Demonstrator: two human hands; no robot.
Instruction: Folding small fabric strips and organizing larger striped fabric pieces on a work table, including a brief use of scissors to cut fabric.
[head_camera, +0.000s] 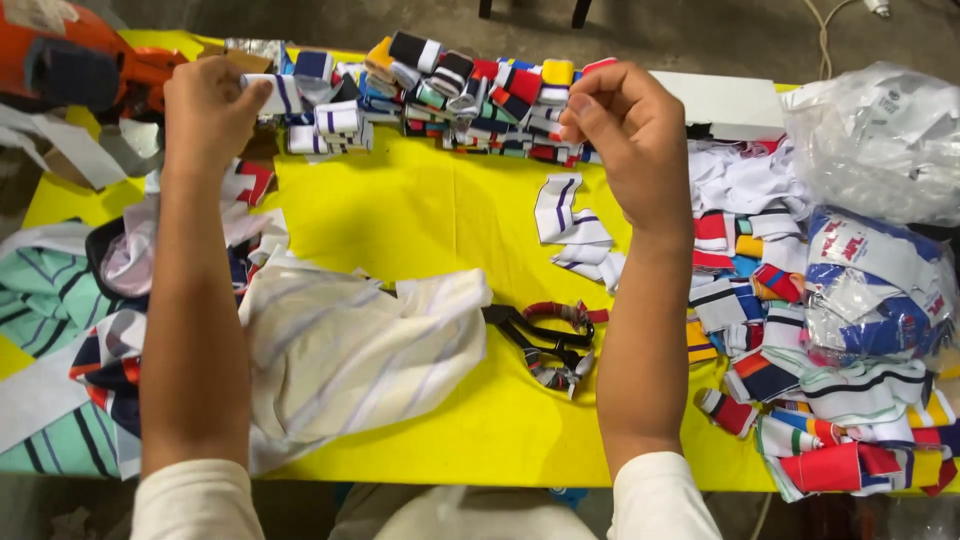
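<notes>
Both forearms reach straight out over the yellow table toward its far edge, wrists level, backs of the hands to the camera.

Left hand: curled into a loose fist near the far left corner, fingers closed on a white folded strip with dark stripes; the strip pokes out to the right of the knuckles. It touches or sits just beside the small stack of similar white rolls at the far edge.

Right hand: fingers bent down and together, tips pinched at the right end of the row of rolled bands. What exactly sits between the fingertips cannot be told; the tips meet the row's coloured pieces.

Row of rolled bands: runs along the far edge, centre, multi-coloured, packed tight.

Loose white strips with dark lines lie just left of the right wrist, mid-table.

Scissors, black, handles wrapped in striped cloth, lie between the forearms, toward the near edge, closed.

Pale striped cloth is bunched just right of the left forearm, touching the scissors' tip.

Pile of striped bands covers the right edge; clear plastic bags sit at the far right corner.

Orange object beyond the far left corner.
</notes>
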